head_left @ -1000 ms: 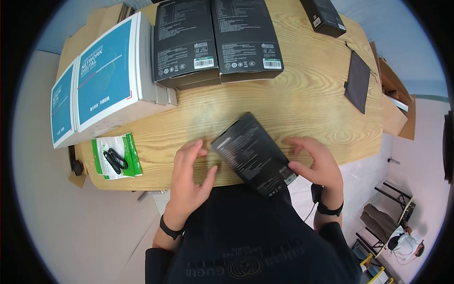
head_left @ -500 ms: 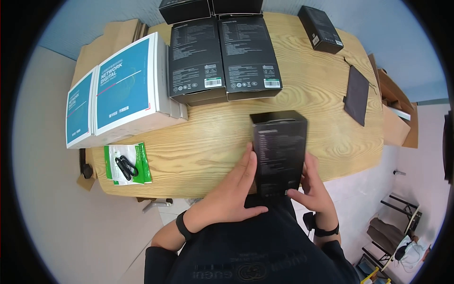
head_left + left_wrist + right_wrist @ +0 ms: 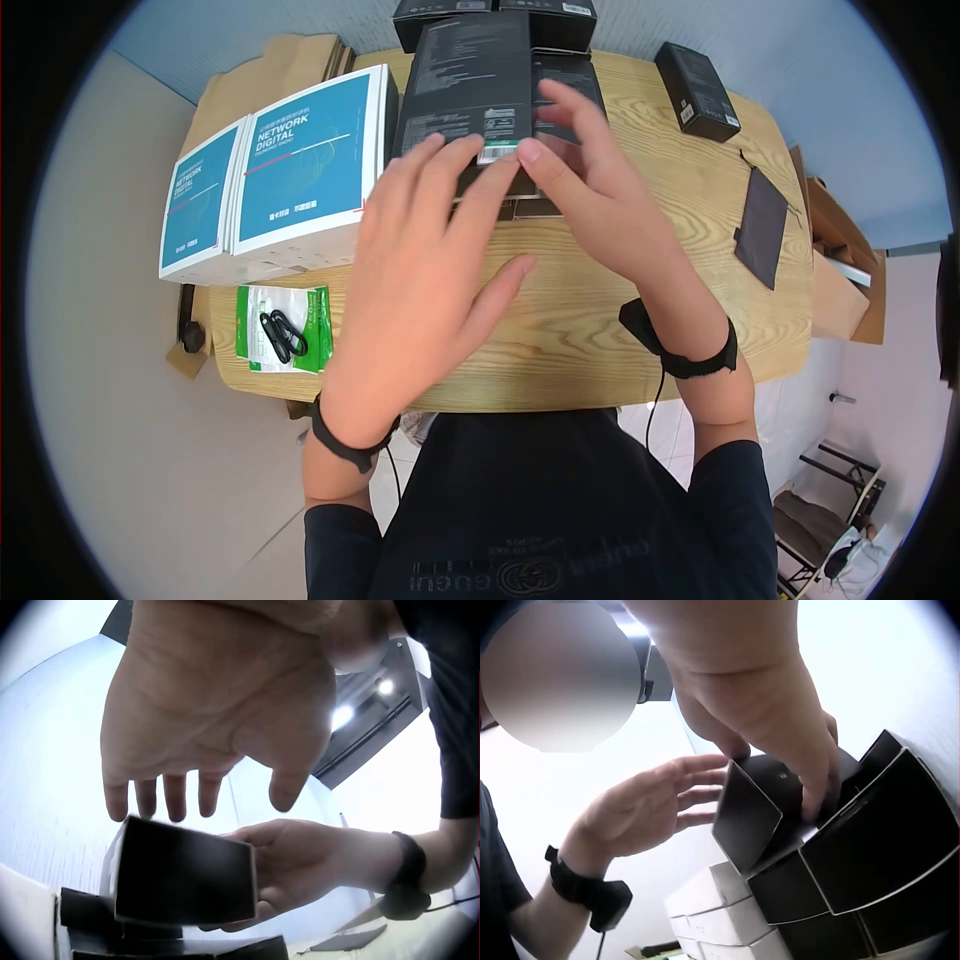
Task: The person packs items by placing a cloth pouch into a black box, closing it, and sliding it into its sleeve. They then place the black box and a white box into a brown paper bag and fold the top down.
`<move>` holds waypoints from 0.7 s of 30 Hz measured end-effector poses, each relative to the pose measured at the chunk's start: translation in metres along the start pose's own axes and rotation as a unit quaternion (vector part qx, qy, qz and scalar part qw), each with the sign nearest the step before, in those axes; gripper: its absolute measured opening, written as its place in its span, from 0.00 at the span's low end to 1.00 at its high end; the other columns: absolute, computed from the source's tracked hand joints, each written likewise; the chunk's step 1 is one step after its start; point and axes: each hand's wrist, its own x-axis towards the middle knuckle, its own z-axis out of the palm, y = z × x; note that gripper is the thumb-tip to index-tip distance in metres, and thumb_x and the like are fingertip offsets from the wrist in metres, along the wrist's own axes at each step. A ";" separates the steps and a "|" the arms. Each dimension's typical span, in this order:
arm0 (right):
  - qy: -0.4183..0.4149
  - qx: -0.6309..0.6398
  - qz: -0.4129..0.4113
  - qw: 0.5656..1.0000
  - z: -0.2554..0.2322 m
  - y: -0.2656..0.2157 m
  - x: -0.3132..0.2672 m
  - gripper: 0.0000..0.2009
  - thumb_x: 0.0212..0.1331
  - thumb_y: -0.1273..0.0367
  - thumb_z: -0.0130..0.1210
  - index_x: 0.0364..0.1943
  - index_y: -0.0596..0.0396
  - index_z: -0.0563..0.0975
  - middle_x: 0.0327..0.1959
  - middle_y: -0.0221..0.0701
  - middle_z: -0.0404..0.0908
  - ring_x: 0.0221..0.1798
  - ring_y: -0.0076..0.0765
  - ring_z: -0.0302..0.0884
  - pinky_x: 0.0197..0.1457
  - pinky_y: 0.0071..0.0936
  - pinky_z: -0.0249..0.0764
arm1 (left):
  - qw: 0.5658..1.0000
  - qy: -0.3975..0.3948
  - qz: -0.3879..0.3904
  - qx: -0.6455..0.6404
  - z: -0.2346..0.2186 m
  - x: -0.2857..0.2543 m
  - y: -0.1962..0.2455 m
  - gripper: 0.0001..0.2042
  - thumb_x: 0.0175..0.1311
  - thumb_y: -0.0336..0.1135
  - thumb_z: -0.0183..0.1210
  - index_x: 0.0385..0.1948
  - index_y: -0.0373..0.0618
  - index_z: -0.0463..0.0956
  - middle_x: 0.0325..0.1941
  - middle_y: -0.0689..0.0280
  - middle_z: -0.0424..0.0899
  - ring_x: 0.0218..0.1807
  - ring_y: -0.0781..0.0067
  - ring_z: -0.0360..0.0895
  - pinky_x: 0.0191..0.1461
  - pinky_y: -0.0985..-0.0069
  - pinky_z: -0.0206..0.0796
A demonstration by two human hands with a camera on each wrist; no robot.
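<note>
A black printed box [image 3: 468, 75] hangs tilted over the black boxes at the back of the table. My right hand [image 3: 610, 200] grips it at the near right corner, thumb on the near edge and fingers along its right side. The same grip shows in the right wrist view, where the right hand [image 3: 757, 697] spans the box's end [image 3: 746, 817]. My left hand [image 3: 420, 265] is spread with straight fingers, its fingertips right at the near edge of the box. From below, in the left wrist view, the left palm [image 3: 217, 697] faces the box's dark end [image 3: 184, 874].
White-and-blue boxes [image 3: 310, 165] stand left of the black stack. A green-and-white packet with a black cable [image 3: 283, 337] lies at the front left. Back right are another black box [image 3: 700, 90] and a dark pouch [image 3: 762, 230]. Cardboard [image 3: 840, 290] stands past the table's right edge.
The black box has travelled from near my body to above the stack at the back. Both hands have reached forward with it; the left now has its fingers spread.
</note>
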 end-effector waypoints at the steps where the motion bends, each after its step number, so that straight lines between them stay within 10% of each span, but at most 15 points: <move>1: -0.021 -0.088 -0.027 0.995 0.001 0.006 0.004 0.34 0.72 0.64 0.60 0.77 0.55 0.58 0.71 0.46 0.66 0.64 0.30 0.73 0.70 0.31 0.69 | 1.000 0.002 -0.003 0.001 0.004 0.000 -0.004 0.29 0.59 0.34 0.69 0.64 0.43 0.73 0.71 0.52 0.69 0.76 0.43 0.60 0.75 0.51 0.57; 2: 0.016 -0.105 -0.080 0.991 0.002 0.011 0.004 0.31 0.66 0.62 0.64 0.70 0.57 0.69 0.63 0.46 0.74 0.66 0.45 0.73 0.64 0.35 0.74 | 0.999 -0.008 0.001 0.035 0.007 0.000 -0.007 0.29 0.58 0.34 0.69 0.64 0.44 0.73 0.72 0.52 0.68 0.76 0.43 0.60 0.76 0.50 0.55; 10: 0.162 -0.169 -0.007 0.972 -0.132 0.054 -0.007 0.26 0.62 0.61 0.67 0.63 0.50 0.77 0.66 0.34 0.73 0.68 0.36 0.71 0.68 0.37 0.69 | 0.999 0.006 0.021 0.023 0.014 -0.013 0.011 0.26 0.50 0.32 0.72 0.56 0.49 0.80 0.73 0.54 0.67 0.77 0.41 0.58 0.76 0.43 0.51; 16: 0.229 -0.405 0.126 0.876 -0.254 0.149 0.038 0.46 0.54 0.43 0.69 0.74 0.52 0.68 0.72 0.56 0.65 0.75 0.57 0.64 0.75 0.47 0.64 | 0.934 -0.217 0.088 -0.271 0.034 -0.071 0.018 0.14 0.56 0.32 0.70 0.45 0.45 0.85 0.58 0.61 0.81 0.67 0.53 0.72 0.70 0.53 0.63; 21: 0.246 -0.510 0.200 0.800 -0.277 0.203 0.093 0.62 0.43 0.25 0.62 0.78 0.55 0.60 0.73 0.67 0.57 0.74 0.70 0.63 0.76 0.52 0.63 | 0.943 -0.208 -0.013 -0.257 0.046 -0.109 0.016 0.09 0.60 0.31 0.68 0.42 0.44 0.84 0.50 0.64 0.84 0.58 0.58 0.78 0.66 0.60 0.67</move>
